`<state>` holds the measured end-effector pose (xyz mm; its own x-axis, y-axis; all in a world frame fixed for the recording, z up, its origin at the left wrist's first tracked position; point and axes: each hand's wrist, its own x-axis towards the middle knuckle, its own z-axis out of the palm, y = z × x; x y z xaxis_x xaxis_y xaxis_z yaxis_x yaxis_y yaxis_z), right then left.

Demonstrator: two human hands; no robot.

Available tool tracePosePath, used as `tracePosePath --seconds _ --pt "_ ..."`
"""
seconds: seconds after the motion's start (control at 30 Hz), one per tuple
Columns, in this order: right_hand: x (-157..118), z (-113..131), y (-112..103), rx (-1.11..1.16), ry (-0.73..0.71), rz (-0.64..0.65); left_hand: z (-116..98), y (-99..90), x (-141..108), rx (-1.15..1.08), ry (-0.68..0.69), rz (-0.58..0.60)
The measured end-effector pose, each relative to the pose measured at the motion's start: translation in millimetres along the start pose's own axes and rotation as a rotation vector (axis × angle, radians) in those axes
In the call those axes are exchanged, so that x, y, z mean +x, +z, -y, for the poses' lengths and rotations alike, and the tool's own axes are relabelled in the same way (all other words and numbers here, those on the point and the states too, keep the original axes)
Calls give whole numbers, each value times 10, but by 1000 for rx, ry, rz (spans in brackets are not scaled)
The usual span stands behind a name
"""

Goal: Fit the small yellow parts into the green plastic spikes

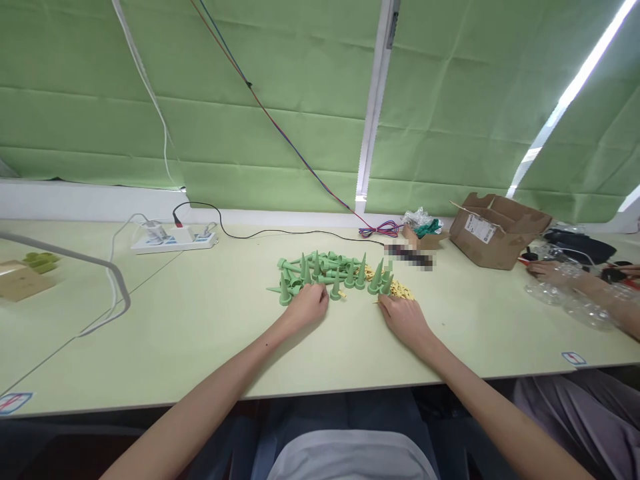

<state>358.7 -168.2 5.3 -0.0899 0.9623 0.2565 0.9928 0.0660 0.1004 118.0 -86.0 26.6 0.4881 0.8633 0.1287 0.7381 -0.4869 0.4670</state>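
Observation:
My left hand (310, 305) rests on the table in front of the heap of green cone-shaped plastic pieces (327, 265), its fingers curled in. Whatever those fingers hold, if anything, is hidden. A single upright green cone (336, 287) stands just right of it, with a small yellow bit at its base. My right hand (401, 315) is closed near the upright green cones (375, 277) on the right, fingertips at their bases. A tiny yellow tip shows by those fingertips, too small to name. Behind that hand lies a pile of small yellow pieces (401, 291).
A white power strip (173, 241) with plugs lies at the back left. Toward the back right are a cardboard box (493, 233), coiled red-blue wire (383, 229) and a small carton (423, 239). Another person's hand (547, 271) is at far right, near clear plastic wrap (587, 310).

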Motion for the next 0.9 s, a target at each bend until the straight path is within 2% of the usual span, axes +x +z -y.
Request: tracePosePath --seconds 0.27,0.47,0.6,0.8,0.9 --pt "16 -25 78 19 -52 -110 24 19 18 19 14 -2" --pt "-17 17 130 172 -138 -382 44 28 13 -8 -2 -43" --pt "26 118 45 321 -216 -499 14 12 -1 -59 -1 -158" --pt "301 375 -68 481 -316 -491 -86 -54 7 -161 72 -378" --pt "369 503 -34 556 -333 -482 -133 -87 -11 -215 132 -430"
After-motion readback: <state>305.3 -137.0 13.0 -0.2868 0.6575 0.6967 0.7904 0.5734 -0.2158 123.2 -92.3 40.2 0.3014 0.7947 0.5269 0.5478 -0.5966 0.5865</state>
